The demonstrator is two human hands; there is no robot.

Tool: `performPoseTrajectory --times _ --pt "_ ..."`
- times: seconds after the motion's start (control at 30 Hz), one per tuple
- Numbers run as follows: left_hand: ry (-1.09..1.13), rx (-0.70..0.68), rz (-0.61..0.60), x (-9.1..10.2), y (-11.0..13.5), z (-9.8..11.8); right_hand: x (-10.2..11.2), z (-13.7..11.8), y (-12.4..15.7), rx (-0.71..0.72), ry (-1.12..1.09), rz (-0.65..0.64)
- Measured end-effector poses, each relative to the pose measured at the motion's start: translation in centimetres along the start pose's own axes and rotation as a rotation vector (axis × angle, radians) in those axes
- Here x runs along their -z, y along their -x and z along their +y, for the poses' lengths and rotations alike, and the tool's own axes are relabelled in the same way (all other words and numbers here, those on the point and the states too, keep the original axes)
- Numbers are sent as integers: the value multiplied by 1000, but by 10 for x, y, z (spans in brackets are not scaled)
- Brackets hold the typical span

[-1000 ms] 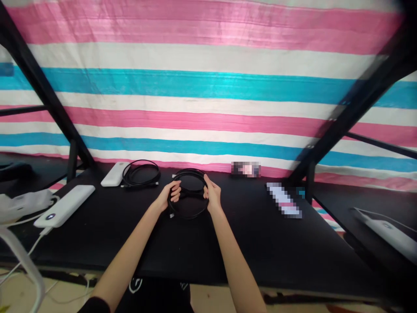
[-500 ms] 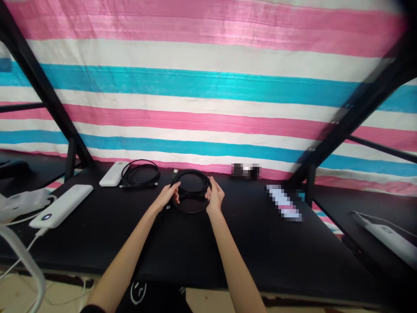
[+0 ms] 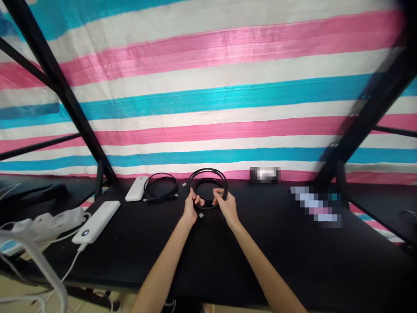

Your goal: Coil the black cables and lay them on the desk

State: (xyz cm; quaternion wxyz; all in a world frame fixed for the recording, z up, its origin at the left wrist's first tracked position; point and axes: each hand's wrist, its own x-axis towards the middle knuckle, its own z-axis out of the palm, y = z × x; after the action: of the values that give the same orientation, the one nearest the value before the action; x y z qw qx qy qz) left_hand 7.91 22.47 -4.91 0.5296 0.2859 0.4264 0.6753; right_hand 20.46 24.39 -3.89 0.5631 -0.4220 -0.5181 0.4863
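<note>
Between my hands is a black cable (image 3: 208,170) wound into round loops, held just over the black table (image 3: 208,256). My left hand (image 3: 191,206) is closed on the left side of the coil. At its right side, my right hand (image 3: 226,204) pinches the loops, thumb and fingers close together. One light-coloured connector (image 3: 201,215) of the cable shows below my left hand. Another small connector (image 3: 184,184) lies just beyond the coil's left side.
Left of my hands lie a second coiled black cable (image 3: 161,195) and a white power bank (image 3: 136,189). Nearer, a white power bank (image 3: 96,221) has a cord plugged in, beside a white power strip (image 3: 48,226). Blurred-out items (image 3: 316,206) lie on the right. Striped sheeting (image 3: 208,100) hangs behind.
My view has turned to the left. My right hand has shifted inward along the coil, closer to my left hand, and the loops look rounder and more gathered.
</note>
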Motion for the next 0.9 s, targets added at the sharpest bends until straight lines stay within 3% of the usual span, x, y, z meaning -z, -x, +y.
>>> performPoseTrajectory --times 0.27,0.37,0.6,0.9 --pt "-141 -78 91 5 -16 -7 5 8 0 -256 220 -187" --pt "-276 -99 148 13 -17 -9 7 12 -2 -225 174 -178" --pt "-564 -118 227 27 -17 -10 13 16 -12 -185 48 -24" --pt "-580 -64 243 14 -7 -10 18 30 -15 -98 144 9"
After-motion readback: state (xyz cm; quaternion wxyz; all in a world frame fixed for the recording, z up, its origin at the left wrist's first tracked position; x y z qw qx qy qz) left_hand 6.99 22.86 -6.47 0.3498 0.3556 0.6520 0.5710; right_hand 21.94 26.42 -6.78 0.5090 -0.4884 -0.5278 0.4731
